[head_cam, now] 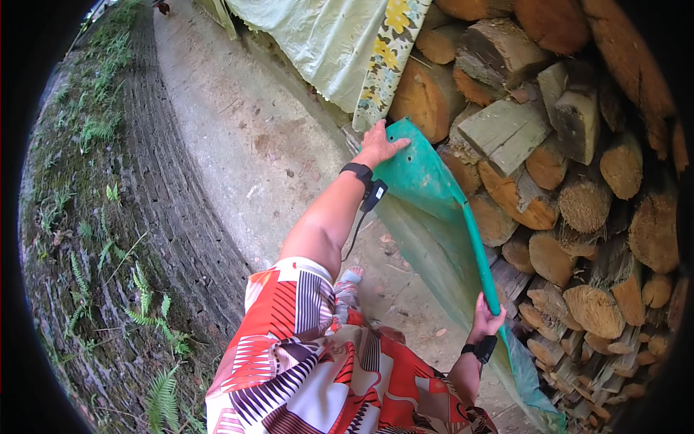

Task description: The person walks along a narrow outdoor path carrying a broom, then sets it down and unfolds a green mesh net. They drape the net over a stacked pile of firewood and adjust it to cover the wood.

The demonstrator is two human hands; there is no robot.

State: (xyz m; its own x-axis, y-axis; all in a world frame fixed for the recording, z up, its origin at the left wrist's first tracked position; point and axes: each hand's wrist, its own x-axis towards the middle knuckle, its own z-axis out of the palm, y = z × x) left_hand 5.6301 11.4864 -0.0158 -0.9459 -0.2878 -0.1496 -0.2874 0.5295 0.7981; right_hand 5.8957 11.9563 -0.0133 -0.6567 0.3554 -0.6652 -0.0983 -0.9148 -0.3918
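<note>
A green plastic sheet point(417, 168) hangs along the face of a stack of firewood point(537, 200). My left hand point(379, 144) is at its upper corner, thumb spread over the green surface near small punched holes; the other fingers are partly hidden. Beside those fingertips ends a floral-printed strip point(387, 59) with yellow flowers, on the edge of a pale plastic cover point(325, 43). Lower down, my right hand point(488, 317) is closed around the sheet's rolled edge. Between both hands this edge runs taut, and the lower part drapes in folds towards the ground.
Split logs and round ends face me on the right, some jutting out. A concrete path point(260, 135) runs below me, with scattered leaves. To the left rises a ridged, mossy bank point(179, 179) with ferns point(157, 320). A cable hangs from a device on my left wrist.
</note>
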